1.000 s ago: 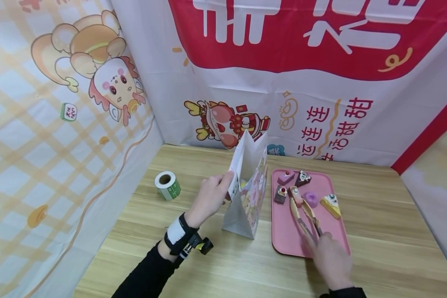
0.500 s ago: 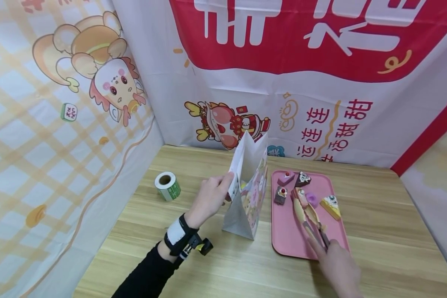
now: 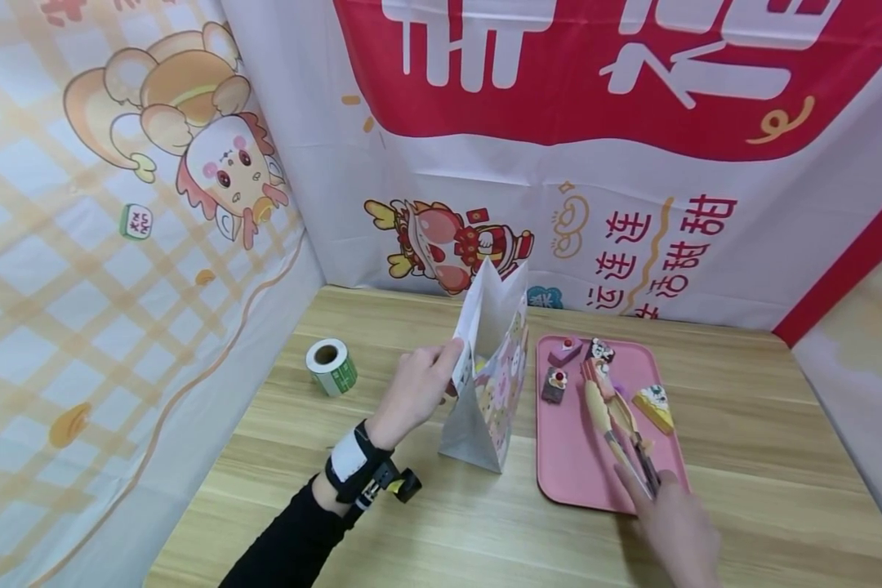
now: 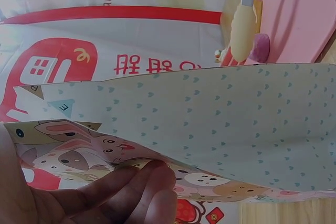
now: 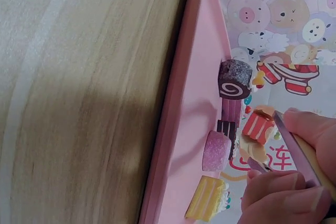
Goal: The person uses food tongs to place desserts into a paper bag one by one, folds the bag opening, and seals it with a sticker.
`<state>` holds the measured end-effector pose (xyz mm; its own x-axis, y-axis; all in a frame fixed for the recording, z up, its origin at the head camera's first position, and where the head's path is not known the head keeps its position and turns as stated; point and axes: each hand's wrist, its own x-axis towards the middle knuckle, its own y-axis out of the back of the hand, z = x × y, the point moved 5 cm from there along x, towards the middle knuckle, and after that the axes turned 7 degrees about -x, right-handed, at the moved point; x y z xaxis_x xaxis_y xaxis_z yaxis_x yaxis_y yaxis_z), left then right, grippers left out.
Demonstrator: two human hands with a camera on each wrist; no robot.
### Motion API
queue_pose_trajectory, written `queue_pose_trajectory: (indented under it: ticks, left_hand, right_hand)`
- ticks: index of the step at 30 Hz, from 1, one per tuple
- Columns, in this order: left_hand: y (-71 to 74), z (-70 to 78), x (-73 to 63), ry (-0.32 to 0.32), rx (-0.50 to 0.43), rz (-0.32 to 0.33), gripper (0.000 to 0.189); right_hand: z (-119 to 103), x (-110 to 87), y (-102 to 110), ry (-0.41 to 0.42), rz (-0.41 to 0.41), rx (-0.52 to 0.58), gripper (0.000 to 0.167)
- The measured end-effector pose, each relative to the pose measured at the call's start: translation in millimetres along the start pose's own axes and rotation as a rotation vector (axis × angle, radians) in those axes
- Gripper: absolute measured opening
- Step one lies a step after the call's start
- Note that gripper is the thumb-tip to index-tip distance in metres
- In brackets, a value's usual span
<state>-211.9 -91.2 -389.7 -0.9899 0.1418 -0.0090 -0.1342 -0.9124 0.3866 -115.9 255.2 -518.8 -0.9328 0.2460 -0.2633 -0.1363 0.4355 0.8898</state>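
Observation:
My left hand (image 3: 415,384) pinches the near-left rim of a standing paper bag (image 3: 496,408) printed with cartoon animals, its top spread apart. In the left wrist view, the thumb and fingers (image 4: 152,190) grip the bag's edge. My right hand (image 3: 676,523) holds food tongs (image 3: 604,416) with cream-coloured tips. Between the tips is a red-and-white layered cake slice (image 5: 258,125), raised over the pink tray (image 3: 569,465). Behind and beneath it lie a purple ring-shaped sweet (image 5: 216,151) and a chocolate cake slice (image 3: 600,350), both partly hidden in the head view.
Also on the tray are a pink-purple cake (image 3: 564,351), a dark swirl roll (image 3: 554,385) and a yellow cake slice (image 3: 654,407). A green-and-white label roll (image 3: 331,367) stands left of the bag. Printed cloth walls (image 3: 426,155) bound the table (image 3: 412,531) behind and at the sides.
The tongs and the red cake slice have risen from the tray and shifted right and slightly back in the head view. My right hand has moved right and down. The left hand stays put.

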Motion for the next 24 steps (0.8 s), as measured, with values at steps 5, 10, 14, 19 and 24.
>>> queue_pose_trajectory:
  ticks: [5, 10, 14, 19, 24]
  left_hand:
    - [0.1, 0.2, -1.1, 0.005, -0.005, 0.008, 0.064]
    - [-0.5, 0.2, -0.8, -0.006, -0.009, 0.008, 0.063]
    - [-0.5, 0.3, -1.0, -0.013, -0.008, 0.008, 0.063]
    - [-0.8, -0.1, -1.2, -0.011, -0.009, 0.008, 0.064]
    - [-1.2, 0.2, -1.4, -0.014, -0.013, 0.007, 0.064]
  right_hand:
    - [0, -1.3, 1, 0.002, -0.016, 0.03, 0.083]
    - [1, -0.5, 4, -0.005, -0.004, 0.016, 0.079]
    - [0, -0.6, 7, -0.004, 0.014, -0.003, 0.079]
    - [-4, -2.6, 14, 0.036, 0.088, 0.005, 0.073]
    - [-12, -5.0, 29, 0.085, 0.16, 0.022, 0.067]
